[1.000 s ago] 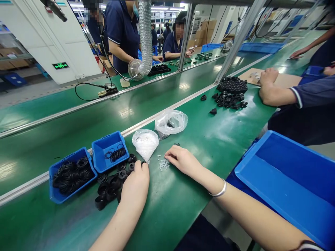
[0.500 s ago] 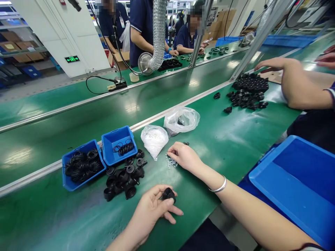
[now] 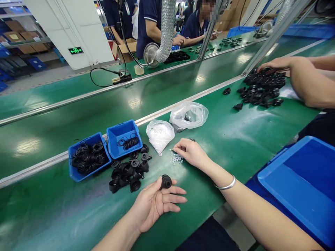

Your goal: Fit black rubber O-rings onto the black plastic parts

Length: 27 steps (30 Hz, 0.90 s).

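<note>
My left hand (image 3: 154, 202) lies palm up on the green table and pinches a small black round part (image 3: 166, 181) between thumb and forefinger. My right hand (image 3: 191, 152) rests knuckles up with its fingertips curled over a little cluster of tiny pale pieces (image 3: 177, 158). A pile of black round parts (image 3: 129, 172) lies just left of my left hand. Behind it stand two small blue bins of black rings (image 3: 87, 158) (image 3: 125, 139). A knotted bag of white pieces (image 3: 159, 134) and an open clear bag (image 3: 190, 115) lie beyond my right hand.
A big blue bin (image 3: 300, 184) sits at my right. A co-worker's arm (image 3: 306, 78) reaches over another heap of black parts (image 3: 261, 87). A metal rail (image 3: 78, 150) separates the table from the conveyor belt. Other people stand across it by a silver duct hose (image 3: 164, 31).
My left hand drew back from the black pile with one round part and turned palm up, fingers now spread. My right hand stayed at the pale pieces.
</note>
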{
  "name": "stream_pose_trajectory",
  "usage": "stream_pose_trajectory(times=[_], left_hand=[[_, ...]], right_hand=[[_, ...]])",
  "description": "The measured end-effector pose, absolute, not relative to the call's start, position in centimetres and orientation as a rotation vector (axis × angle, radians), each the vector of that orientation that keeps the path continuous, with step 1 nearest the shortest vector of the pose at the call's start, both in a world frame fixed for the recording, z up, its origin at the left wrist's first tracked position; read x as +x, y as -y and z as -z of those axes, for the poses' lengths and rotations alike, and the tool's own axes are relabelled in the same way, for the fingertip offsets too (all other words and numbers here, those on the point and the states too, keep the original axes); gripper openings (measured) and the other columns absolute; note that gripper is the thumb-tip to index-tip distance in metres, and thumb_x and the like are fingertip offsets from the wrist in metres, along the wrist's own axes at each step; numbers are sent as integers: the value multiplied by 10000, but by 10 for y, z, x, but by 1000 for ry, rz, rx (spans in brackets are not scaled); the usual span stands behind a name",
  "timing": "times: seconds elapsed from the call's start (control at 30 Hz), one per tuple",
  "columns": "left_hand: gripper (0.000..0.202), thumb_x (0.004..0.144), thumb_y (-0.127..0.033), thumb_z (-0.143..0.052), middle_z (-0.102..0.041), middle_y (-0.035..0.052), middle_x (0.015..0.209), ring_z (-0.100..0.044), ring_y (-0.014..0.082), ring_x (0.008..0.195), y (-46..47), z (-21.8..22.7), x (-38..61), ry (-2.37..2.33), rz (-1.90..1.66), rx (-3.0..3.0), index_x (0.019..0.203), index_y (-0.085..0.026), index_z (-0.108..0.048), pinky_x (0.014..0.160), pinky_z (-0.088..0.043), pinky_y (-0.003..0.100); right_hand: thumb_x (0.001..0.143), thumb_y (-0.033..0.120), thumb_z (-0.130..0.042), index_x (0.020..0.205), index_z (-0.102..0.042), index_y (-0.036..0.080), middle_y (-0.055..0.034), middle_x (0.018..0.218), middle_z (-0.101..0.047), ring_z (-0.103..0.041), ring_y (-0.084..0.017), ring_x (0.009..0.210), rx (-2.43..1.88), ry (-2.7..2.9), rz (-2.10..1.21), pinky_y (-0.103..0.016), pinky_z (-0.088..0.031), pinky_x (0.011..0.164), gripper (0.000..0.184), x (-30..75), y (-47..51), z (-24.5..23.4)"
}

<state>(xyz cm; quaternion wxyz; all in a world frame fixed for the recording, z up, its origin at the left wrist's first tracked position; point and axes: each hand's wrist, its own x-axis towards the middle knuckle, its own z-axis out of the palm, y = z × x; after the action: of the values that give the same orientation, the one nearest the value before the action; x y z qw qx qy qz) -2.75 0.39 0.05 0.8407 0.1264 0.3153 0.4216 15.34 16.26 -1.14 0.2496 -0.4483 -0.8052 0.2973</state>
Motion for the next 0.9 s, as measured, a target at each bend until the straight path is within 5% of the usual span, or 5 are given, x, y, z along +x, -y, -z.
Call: stream_pose_trajectory(times=[0.33, 0.53, 0.7, 0.9], left_hand=[[460, 999, -433, -372, -683, 245, 1147, -715, 257, 986, -7, 0, -28, -682, -894, 219, 1130, -48, -587, 751, -581, 287], [233, 894, -271, -635, -604, 140, 1280, -726, 174, 829, -7, -4, -26, -912, -1048, 564, 1085, -156, -566, 723, -568, 270], [349, 821, -228, -704, -631, 49, 995, -722, 208, 889, -5, 12, -20, -1064, -1105, 791, 1130, -200, -544, 798, -570, 309], [320, 833, -164, -611, -533, 75, 1192, -687, 184, 934, -1, 16, -21, -1335, -1059, 1219, 1146, -228, -593, 837, -584, 336]], right_hand=[[893, 319, -608, 763, -672, 186, -3, 745, -621, -543, -133, 664, -1172, 2033, -984, -260, -408, 607, 197, 166, -141, -6], [906, 304, -608, 784, -670, 198, -4, 752, -604, -541, -140, 672, -1138, 1959, -1049, -270, -412, 615, 173, 169, -120, -7], [927, 228, -582, 836, -661, 197, -15, 782, -602, -549, -139, 684, -1011, 2020, -1029, -271, -430, 618, 124, 164, -89, -13], [930, 93, -543, 956, -635, 149, -54, 808, -594, -567, -151, 742, -767, 2216, -708, -281, -476, 662, 111, 153, -56, -6]])
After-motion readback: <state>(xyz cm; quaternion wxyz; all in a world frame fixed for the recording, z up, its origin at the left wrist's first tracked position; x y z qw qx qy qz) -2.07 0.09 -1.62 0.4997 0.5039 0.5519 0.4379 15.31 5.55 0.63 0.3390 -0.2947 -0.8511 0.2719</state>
